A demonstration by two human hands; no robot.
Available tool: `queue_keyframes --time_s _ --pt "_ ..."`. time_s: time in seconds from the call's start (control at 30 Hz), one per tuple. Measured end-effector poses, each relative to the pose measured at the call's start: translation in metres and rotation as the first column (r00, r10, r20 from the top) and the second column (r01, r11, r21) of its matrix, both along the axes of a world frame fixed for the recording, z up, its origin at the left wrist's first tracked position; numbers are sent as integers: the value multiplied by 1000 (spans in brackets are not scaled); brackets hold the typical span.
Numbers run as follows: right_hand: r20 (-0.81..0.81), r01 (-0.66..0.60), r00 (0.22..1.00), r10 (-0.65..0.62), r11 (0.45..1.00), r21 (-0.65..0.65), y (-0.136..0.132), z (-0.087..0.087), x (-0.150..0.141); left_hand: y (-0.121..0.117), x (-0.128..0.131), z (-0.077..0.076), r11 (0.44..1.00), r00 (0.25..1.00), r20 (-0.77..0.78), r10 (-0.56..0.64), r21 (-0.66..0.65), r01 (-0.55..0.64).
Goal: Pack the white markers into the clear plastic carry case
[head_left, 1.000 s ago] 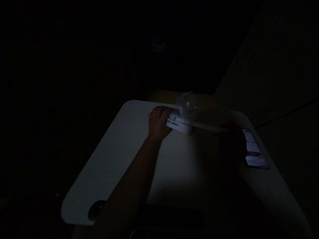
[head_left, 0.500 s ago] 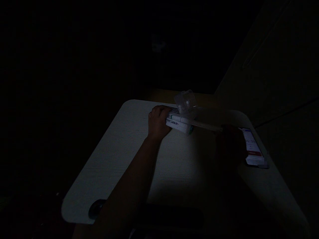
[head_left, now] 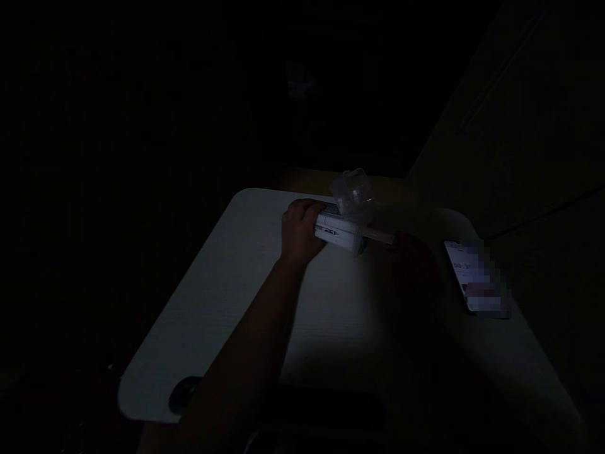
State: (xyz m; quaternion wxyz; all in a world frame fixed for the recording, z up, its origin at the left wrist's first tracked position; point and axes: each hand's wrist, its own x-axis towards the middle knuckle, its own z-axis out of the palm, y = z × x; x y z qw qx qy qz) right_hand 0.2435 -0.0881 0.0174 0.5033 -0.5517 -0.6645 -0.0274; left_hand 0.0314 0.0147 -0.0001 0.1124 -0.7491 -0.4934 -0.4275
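Note:
My left hand [head_left: 299, 232] is wrapped around the left end of a white box [head_left: 336, 239] with dark print along its side, lying on the table. At the box's right end a clear plastic container [head_left: 352, 191] juts up, apparently its raised lid. My right hand [head_left: 416, 261], deep in shadow, holds the right end of a slim pale stick [head_left: 379, 236]. The stick's left part lies along or inside the box's right end; I cannot tell which. Its kind is too dark to make out.
A phone [head_left: 466, 271] with a lit screen lies at the right edge of the pale table [head_left: 203, 302]. Near the front left corner is a dark round thing [head_left: 182, 396], partly behind my left forearm. The surroundings are very dark.
My right hand has moved left with the pale stick, and less of the stick shows right of the box. More of the phone is uncovered. My left hand stays on the box.

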Motion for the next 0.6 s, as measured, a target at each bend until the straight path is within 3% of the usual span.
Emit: queue_keyframes --time_s 0.33,0.47,0.6 --pt "257 -279 920 295 955 -97 6 -6 -2 -2 1 1 1000 1000 -20 21 4 -21" --pt "360 -265 888 286 958 -108 8 -8 -7 -1 0 0 1000 1000 8 19 14 -19" --pt "358 -241 894 269 963 -122 10 -8 -8 1 -1 -1 1000 1000 24 20 7 -20"
